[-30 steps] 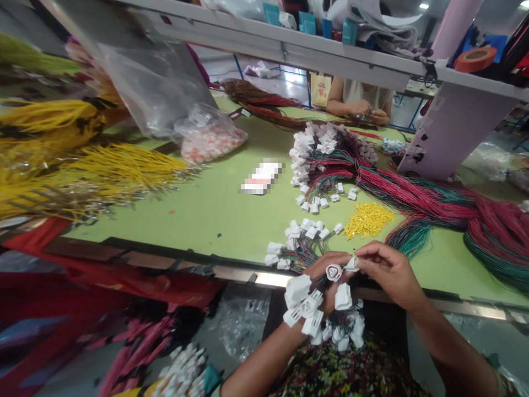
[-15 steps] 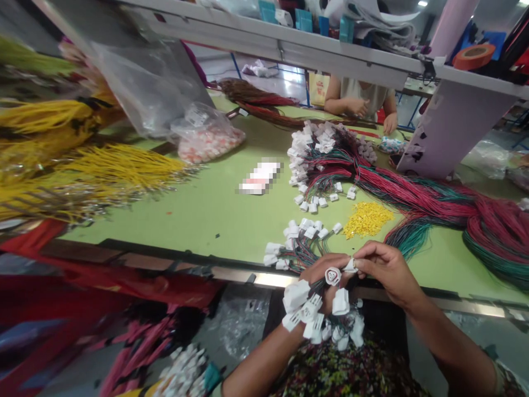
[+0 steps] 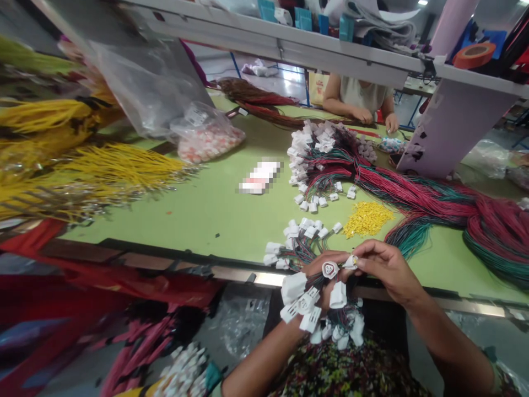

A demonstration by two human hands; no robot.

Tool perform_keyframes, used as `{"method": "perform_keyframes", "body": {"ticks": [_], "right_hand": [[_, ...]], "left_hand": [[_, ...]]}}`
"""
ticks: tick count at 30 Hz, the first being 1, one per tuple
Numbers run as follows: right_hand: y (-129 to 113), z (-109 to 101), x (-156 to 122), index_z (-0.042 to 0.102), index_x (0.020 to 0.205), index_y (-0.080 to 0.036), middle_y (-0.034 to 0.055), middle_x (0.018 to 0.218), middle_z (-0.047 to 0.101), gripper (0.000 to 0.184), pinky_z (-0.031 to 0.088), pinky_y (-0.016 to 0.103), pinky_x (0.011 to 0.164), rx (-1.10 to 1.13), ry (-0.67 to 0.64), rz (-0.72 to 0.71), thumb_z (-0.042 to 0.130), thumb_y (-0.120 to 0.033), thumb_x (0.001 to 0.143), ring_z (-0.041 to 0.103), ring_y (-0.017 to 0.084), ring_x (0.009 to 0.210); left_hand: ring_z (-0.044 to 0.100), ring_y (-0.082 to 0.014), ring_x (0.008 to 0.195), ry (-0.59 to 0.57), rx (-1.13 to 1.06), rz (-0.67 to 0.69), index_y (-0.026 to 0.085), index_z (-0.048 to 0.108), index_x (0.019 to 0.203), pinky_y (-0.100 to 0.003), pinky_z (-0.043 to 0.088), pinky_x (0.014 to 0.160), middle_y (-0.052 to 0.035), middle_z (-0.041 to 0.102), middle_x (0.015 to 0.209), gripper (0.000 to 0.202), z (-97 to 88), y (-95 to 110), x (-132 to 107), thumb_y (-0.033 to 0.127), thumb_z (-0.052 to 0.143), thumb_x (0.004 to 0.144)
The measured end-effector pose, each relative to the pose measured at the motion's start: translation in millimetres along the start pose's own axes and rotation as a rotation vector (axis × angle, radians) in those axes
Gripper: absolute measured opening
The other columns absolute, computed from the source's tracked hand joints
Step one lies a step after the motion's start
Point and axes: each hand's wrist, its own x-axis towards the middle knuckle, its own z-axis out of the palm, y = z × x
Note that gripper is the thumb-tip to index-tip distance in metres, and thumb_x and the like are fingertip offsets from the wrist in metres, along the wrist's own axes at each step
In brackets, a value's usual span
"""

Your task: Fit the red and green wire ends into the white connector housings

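Observation:
My left hand is closed around a bunch of thin wires ending in white plastic connectors, which hang over its wrist and forearm. One connector faces up and shows its round end with small holes. Thumb and fingers of my right hand pinch at another white connector, where a bit of yellow shows at its end. Just beyond my hands lies a heap of small yellow clips. More wired white connectors rest on the green table to the left of the heap.
A thick bundle of red and green wires stretches across the right of the table. Yellow wires and a clear bag of small parts lie left. A shelf spans above. Opposite sits a co-worker.
The connectors over my left wrist have shifted slightly left and turned. Yellow now shows at the connector by my right fingertips. The co-worker's hand has lowered to the table.

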Motion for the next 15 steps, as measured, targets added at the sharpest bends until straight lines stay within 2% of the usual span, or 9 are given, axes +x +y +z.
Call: {"method": "perform_keyframes", "body": {"ticks": [4,7,11,15], "right_hand": [[-2.2,-2.1,3.4,0.077,0.091,-0.021,0.0001,0.079,0.073,0.015,0.055,0.023,0.067,-0.043,-0.006,0.004,0.082,-0.032,0.082,0.066,0.010,0.068],[-3.1,-2.6,5.4,0.077,0.093,-0.022,-0.0003,0.080,0.073,0.014,0.054,0.023,0.066,-0.106,-0.026,-0.052,0.080,-0.032,0.085,0.064,0.010,0.066],[-7.1,-1.7,4.9,0.075,0.092,-0.023,0.0021,0.088,0.072,0.010,0.056,0.026,0.069,-0.280,-0.009,-0.242,0.076,-0.031,0.087,0.067,0.014,0.077],[-19.0,-1.1,2.4,0.075,0.090,-0.021,0.0042,0.090,0.071,0.006,0.054,0.030,0.077,-0.561,-0.032,-0.469,0.069,-0.021,0.092,0.067,0.017,0.085]], "left_hand": [[0.076,-0.0244,0.080,-0.027,-0.129,-0.199,0.021,0.082,0.092,-0.036,0.062,0.074,-0.0073,0.081,0.087,0.012,-0.7,21.6,8.9,0.027,0.079,0.082],[0.077,-0.0259,0.077,-0.073,-0.226,-0.323,0.021,0.082,0.091,-0.038,0.063,0.071,-0.0071,0.082,0.082,0.014,-2.0,33.2,14.8,0.032,0.079,0.082],[0.077,-0.0263,0.078,-0.066,-0.252,-0.344,0.024,0.082,0.089,-0.039,0.064,0.073,-0.0070,0.083,0.084,0.012,-3.8,35.2,16.2,0.033,0.079,0.081],[0.076,-0.0274,0.081,-0.081,-0.240,-0.309,0.025,0.082,0.089,-0.041,0.064,0.075,-0.0082,0.082,0.089,0.011,-5.0,32.3,14.8,0.032,0.079,0.082]]}}
